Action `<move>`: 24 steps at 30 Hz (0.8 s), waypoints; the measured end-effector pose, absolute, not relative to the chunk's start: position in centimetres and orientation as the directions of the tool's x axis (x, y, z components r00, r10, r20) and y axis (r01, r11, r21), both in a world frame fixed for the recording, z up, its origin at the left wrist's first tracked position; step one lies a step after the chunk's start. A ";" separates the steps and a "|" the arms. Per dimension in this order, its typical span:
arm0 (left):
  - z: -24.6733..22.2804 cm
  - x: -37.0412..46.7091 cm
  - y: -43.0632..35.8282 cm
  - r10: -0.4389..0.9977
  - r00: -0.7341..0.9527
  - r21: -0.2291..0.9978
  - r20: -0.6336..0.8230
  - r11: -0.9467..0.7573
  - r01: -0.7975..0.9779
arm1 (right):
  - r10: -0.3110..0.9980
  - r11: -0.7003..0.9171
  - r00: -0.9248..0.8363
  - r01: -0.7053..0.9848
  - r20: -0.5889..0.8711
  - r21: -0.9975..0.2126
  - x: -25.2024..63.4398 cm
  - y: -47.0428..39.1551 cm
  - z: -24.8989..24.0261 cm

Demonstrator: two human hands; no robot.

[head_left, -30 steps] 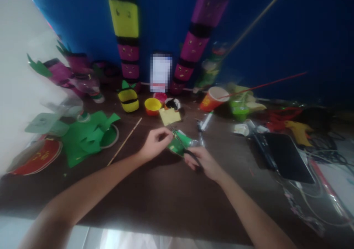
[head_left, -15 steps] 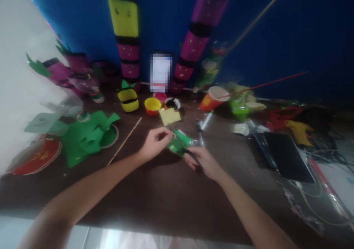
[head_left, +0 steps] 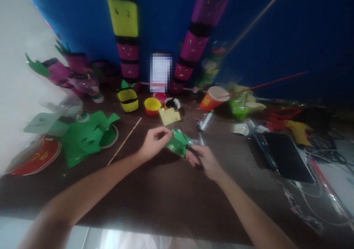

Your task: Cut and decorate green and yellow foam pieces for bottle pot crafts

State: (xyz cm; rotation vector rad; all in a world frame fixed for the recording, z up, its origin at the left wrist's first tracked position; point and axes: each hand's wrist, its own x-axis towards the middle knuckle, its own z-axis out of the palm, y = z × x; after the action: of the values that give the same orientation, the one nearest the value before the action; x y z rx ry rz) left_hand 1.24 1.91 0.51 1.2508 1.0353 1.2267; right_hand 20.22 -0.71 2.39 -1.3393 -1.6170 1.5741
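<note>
My left hand (head_left: pixel 155 142) is closed, thumb and fingertips pinched at the left edge of a green sheet (head_left: pixel 176 143). Whether it is paper, felt or foam I cannot tell. Dark-handled scissors (head_left: pixel 193 151) are gripped in my right hand (head_left: pixel 206 160), their blades pointing up and left at the green sheet. Blur hides exactly how far the blades are apart. Just beyond the sheet lies a pale yellow piece (head_left: pixel 169 116). A pen (head_left: pixel 200 132) rests above my right hand.
A thin stick (head_left: pixel 124 141) and green sheets (head_left: pixel 76 142) lie on the left of the dark table (head_left: pixel 155 201). Cups, including an orange one (head_left: pixel 209 100), stand along the back near a phone (head_left: pixel 160 72). A black tablet (head_left: pixel 289 156) and cables lie at right.
The scissors have shifted slightly at the green sheet, their blades now less visible against it. My right hand has moved a little; my left hand stays nearly in place.
</note>
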 end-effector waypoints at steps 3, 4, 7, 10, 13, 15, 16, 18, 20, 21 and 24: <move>0.5 1.3 1.9 0.994 0.088 0.994 0.067 -0.059 -0.089 | 0.876 -0.191 -0.370 0.322 -0.309 -0.927 20.1 -0.9 2.1; 0.5 1.3 1.9 0.994 0.090 0.994 0.068 -0.060 -0.090 | 0.871 -0.199 -0.374 0.325 -0.319 -0.925 20.0 -0.9 2.0; 0.5 1.3 1.9 0.992 0.100 0.993 0.082 -0.074 -0.090 | 0.858 -0.209 -0.395 0.314 -0.328 -0.926 20.0 -1.0 1.7; 0.3 1.3 1.9 0.990 0.111 0.993 0.086 -0.077 -0.084 | 0.853 -0.194 -0.413 0.318 -0.320 -0.928 20.0 -1.1 1.7; 0.3 1.3 1.9 0.989 0.118 0.994 0.085 -0.077 -0.074 | 0.850 -0.182 -0.423 0.323 -0.314 -0.929 19.9 -1.0 1.8; 0.4 1.3 1.9 0.989 0.122 0.994 0.086 -0.077 -0.071 | 0.850 -0.179 -0.427 0.320 -0.310 -0.931 19.9 -1.0 1.8; 0.5 1.3 1.9 0.989 0.122 0.995 0.085 -0.076 -0.072 | 0.849 -0.176 -0.429 0.320 -0.308 -0.931 19.8 -1.0 1.8; 0.6 1.4 1.9 0.989 0.124 0.995 0.080 -0.071 -0.074 | 0.850 -0.168 -0.430 0.324 -0.303 -0.931 19.9 -1.0 1.7; 0.6 1.4 1.9 0.990 0.118 0.995 0.078 -0.069 -0.074 | 0.849 -0.159 -0.437 0.327 -0.298 -0.932 19.9 -1.0 1.6; 0.6 1.4 1.9 0.990 0.114 0.995 0.078 -0.070 -0.073 | 0.846 -0.156 -0.443 0.328 -0.297 -0.932 20.0 -1.0 1.6; 0.5 1.4 1.9 0.991 0.111 0.995 0.081 -0.074 -0.072 | 0.839 -0.149 -0.459 0.323 -0.293 -0.934 20.1 -0.9 1.5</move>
State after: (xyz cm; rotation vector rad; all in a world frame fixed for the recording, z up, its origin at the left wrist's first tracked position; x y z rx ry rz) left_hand 1.39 1.92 0.46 1.2670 1.0381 1.2121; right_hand 20.07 -0.94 1.46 -1.3084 -1.7030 1.6423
